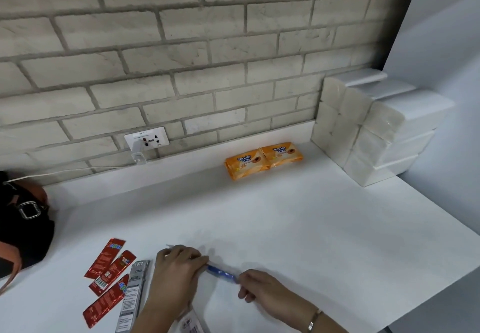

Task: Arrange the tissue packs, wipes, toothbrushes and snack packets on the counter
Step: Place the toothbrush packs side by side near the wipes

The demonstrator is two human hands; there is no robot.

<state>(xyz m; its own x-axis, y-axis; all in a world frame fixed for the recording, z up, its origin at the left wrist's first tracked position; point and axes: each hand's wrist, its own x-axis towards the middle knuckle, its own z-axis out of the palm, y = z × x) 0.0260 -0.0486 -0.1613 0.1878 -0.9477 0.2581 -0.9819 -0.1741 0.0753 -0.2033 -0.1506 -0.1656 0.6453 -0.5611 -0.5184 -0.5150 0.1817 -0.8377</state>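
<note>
Spanning the view, the white counter [298, 216] carries stacked tissue packs [371, 130] in its far right corner, and two orange wipes packs [263, 160] lie side by side at the wall just left of them. Three red snack packets [109, 275] and a grey toothbrush pack [135, 293] lie near left. Close to the front edge, a blue toothbrush [222, 274] runs left to right, its right end slightly nearer the person. The left hand [176, 273], palm down, curls its fingers over the left end, and the right hand [262, 291] pinches the right end.
</note>
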